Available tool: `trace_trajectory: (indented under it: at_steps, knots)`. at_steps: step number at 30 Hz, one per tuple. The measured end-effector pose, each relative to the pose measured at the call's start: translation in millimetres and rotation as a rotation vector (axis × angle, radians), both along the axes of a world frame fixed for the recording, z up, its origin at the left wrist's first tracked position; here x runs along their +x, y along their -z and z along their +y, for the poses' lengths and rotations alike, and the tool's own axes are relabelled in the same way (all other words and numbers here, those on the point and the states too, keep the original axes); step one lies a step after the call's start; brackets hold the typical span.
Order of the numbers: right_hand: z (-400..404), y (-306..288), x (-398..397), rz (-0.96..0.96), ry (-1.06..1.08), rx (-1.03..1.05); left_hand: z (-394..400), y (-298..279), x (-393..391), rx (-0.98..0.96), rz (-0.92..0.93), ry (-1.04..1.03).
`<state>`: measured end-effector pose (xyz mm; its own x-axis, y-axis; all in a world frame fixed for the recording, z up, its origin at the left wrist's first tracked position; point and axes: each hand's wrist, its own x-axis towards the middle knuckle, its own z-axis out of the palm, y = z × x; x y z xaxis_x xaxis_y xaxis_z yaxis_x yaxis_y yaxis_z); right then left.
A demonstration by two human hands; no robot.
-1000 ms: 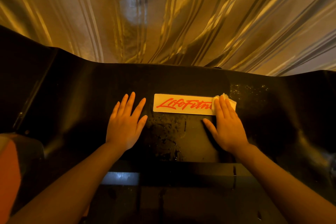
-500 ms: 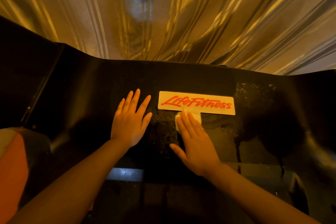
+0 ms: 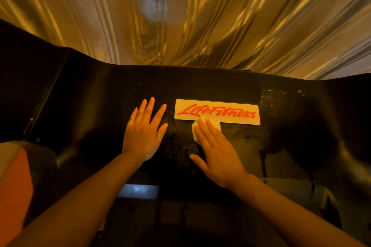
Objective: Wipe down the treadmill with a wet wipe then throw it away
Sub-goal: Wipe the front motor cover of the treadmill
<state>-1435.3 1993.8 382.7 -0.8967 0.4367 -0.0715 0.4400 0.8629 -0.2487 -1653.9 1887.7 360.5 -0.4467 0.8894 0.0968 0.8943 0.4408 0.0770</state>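
Golden striped curtains hang beyond the black treadmill hood we lean over.

We press our right hand flat on the wet wipe, fingers straight and together, at the near edge of the Life Fitness label. Our left hand rests just left of the label, fingers spread, holding nothing. Droplets glisten to the right.
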Motion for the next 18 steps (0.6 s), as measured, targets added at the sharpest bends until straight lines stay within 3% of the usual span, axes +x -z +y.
trace_trajectory:
  at_steps: [10,18]
  knots:
    - [19,4,61,-0.015,0.287,0.085,0,-3,1,-0.006,-0.025,0.005]
    - [-8,1,35,-0.005,0.181,0.005,-9,-3,1,-0.03,-0.033,0.033]
